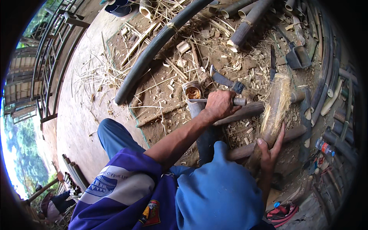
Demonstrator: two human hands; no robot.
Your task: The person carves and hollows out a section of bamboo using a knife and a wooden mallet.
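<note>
L hand (220, 104) is clenched tight round the grey handle of a knife (214, 101). The thin blade pokes out to 9 o'clock and its edge lies across the open top of a short bamboo tube (193, 97). You can see brown inside the tube's round mouth. The tube leans down toward the person's knee, w/ its lower end hidden behind the arm.

R hand (271, 149) is wrapped round a fat bamboo piece (274, 111), thumb on the near side, fingers up the far side. That piece runs up to 12 o'clock and its top end is all split into pale stringy bits. It rests across two brown logs (249, 110) lying side by side on the dirt.

At 12 o'clock from the L hand, very near, lies a curved chopper (224, 80) w/ a dark wrapped handle. Chips and thin strips cover the ground all round, so not much bare room by the tube.

A long dark bamboo pole (153, 50) curves from 12 to 9 o'clock. Past it, at 9 o'clock, the smooth concrete floor (78, 115) is open, up to a metal railing (50, 57).

At 3 o'clock the edge is packed w/ stacked bamboo (329, 76) and a plastic bottle (324, 147).
</note>
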